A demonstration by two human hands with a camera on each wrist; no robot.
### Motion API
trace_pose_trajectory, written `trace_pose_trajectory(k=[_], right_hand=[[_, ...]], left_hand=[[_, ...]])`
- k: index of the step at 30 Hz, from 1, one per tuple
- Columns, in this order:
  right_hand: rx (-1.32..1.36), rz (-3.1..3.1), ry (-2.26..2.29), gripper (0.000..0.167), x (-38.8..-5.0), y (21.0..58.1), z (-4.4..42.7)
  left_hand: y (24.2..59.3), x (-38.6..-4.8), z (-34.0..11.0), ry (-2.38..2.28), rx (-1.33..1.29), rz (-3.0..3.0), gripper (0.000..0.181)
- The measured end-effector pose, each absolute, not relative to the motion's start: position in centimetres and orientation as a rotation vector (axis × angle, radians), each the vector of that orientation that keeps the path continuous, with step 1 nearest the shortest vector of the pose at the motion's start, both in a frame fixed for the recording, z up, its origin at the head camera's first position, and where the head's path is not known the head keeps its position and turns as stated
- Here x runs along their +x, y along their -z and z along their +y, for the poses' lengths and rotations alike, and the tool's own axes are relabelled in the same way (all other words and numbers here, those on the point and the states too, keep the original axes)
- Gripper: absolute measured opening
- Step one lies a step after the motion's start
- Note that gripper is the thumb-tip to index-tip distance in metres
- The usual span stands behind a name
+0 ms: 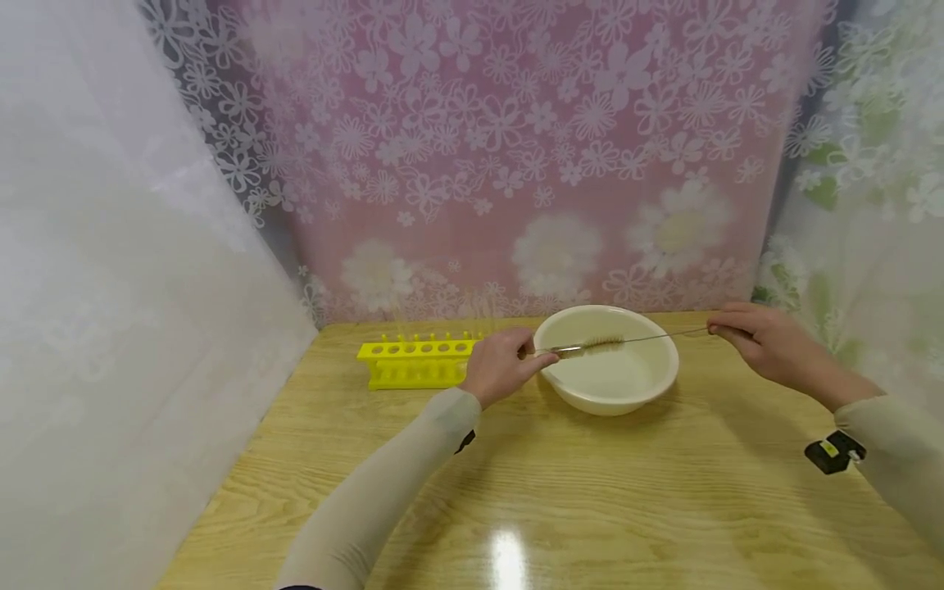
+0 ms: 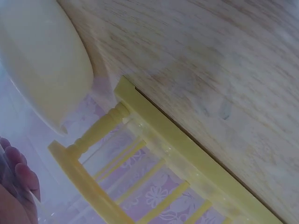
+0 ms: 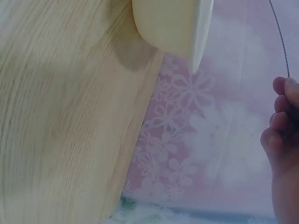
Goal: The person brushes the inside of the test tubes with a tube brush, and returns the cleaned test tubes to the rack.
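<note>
Glass tube (image 1: 568,351), clear and slender, was held nearly level over the left part of the bowl (image 1: 608,375), which was round, cream and smooth; brush (image 1: 605,341), tan and bristly, sat at the tube's mouth, depth inside hard to tell; its thin, twisted wire (image 3: 281,38) ran rightward, bowing slightly. Rack (image 1: 416,383), yellow plastic with round holes and pegs, stood left of the bowl; table (image 1: 590,508) showed pale wood grain; curtain (image 1: 442,123) was pink with white flowers. Black wrist unit (image 1: 828,455) bore a yellow-green patch, any lettering too small to read. Left hand (image 1: 503,366) pinched the tube between thumb and fingers; right hand (image 1: 767,344) pinched the wire, thumb against forefinger, other fingers curled.
</note>
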State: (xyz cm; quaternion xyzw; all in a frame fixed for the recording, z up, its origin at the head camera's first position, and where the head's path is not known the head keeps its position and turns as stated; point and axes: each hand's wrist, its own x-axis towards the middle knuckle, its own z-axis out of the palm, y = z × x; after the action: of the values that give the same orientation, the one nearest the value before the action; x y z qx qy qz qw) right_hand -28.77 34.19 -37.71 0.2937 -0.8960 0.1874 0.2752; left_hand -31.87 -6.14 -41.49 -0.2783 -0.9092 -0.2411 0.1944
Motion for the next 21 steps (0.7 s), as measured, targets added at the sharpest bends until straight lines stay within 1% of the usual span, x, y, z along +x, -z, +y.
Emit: trace_pose_trajectory(k=[2, 9, 15, 21], right_hand=[[0.742, -2.427, -0.52, 0.021, -28.8, 37.8, 34.7], [0.699, -2.486, -0.61, 0.019, -28.3, 37.7, 37.0], [0.514, -2.562, -0.458, 0.021, -27.5, 37.4, 39.3], [0.487, -2.519, -0.417, 0.024, -27.2, 37.6, 40.0]], left_hand=[[41.6, -31.8, -6.2, 0.681, -0.771, -2.56, 0.044], [42.1, -32.0, -6.4, 0.67, -0.754, -2.573, 0.047], [42.6, -31.9, -7.1, 0.652, -0.692, -2.606, 0.048], [42.5, -32.2, -6.8, 0.584, -0.698, -2.573, 0.046]])
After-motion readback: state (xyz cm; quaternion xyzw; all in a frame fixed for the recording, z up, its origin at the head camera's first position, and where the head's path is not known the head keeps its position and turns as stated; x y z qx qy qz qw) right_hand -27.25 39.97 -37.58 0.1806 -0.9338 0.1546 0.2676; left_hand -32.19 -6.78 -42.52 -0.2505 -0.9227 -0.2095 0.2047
